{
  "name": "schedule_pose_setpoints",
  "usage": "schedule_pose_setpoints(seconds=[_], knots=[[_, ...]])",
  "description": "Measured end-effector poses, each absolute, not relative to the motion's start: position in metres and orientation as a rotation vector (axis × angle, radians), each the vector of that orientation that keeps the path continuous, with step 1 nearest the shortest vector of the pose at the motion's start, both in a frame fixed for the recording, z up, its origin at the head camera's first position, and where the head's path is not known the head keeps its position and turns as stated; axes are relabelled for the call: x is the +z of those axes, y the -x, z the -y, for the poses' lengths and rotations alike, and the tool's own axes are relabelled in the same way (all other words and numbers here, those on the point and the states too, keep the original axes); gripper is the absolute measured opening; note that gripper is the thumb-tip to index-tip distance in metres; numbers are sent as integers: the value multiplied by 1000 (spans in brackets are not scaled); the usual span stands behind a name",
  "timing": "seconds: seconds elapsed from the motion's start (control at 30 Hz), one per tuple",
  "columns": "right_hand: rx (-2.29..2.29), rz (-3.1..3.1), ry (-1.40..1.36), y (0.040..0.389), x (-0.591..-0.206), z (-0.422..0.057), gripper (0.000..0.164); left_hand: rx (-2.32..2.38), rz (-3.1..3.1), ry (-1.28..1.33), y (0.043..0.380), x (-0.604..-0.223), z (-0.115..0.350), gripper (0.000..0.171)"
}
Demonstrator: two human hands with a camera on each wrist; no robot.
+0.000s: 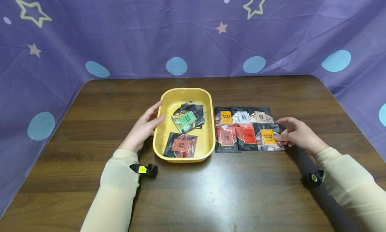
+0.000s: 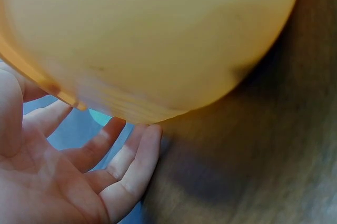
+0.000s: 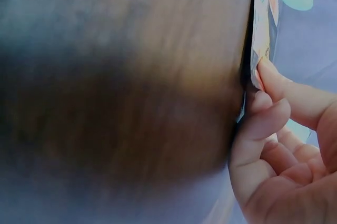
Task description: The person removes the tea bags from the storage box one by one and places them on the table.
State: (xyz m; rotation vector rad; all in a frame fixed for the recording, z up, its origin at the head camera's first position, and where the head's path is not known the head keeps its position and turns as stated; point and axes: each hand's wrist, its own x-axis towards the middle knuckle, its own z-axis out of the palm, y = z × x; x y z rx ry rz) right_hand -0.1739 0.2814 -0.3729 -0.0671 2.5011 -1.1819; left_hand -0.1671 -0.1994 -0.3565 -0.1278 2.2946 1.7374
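A yellow plastic tub (image 1: 209,131) stands near the middle of the table. My left hand (image 1: 145,126) holds its left rim, the thumb over the edge and the fingers along the outer wall, also seen in the left wrist view. Inside lie a sachet with a red label (image 1: 181,146) and a small pile topped by a green-labelled sachet (image 1: 185,119). To the right, black sachets lie in two overlapping rows. My right hand (image 1: 298,134) pinches the right edge of the front-row sachet with an orange label (image 1: 268,142), thumb on top; the right wrist view shows this edge between thumb and finger.
Beside the pinched sachet lie a bright red-labelled sachet (image 1: 248,136) and a pinkish-labelled one (image 1: 227,138). Behind them are orange- (image 1: 225,117), white- (image 1: 243,116) and beige-labelled sachets (image 1: 260,117). A purple patterned cloth (image 1: 193,34) borders the wooden table (image 1: 193,195).
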Motion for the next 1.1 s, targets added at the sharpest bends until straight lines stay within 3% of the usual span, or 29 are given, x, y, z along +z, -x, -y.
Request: schedule_pose_setpoints(seconds=[0.5, 1.1], knots=[[-982, -2584, 37, 176, -363, -271, 69, 1757, -2285, 131, 165, -356, 203, 62], [-803, -2582, 104, 179, -349, -262, 29, 1787, -2282, 109, 167, -359, 199, 61]])
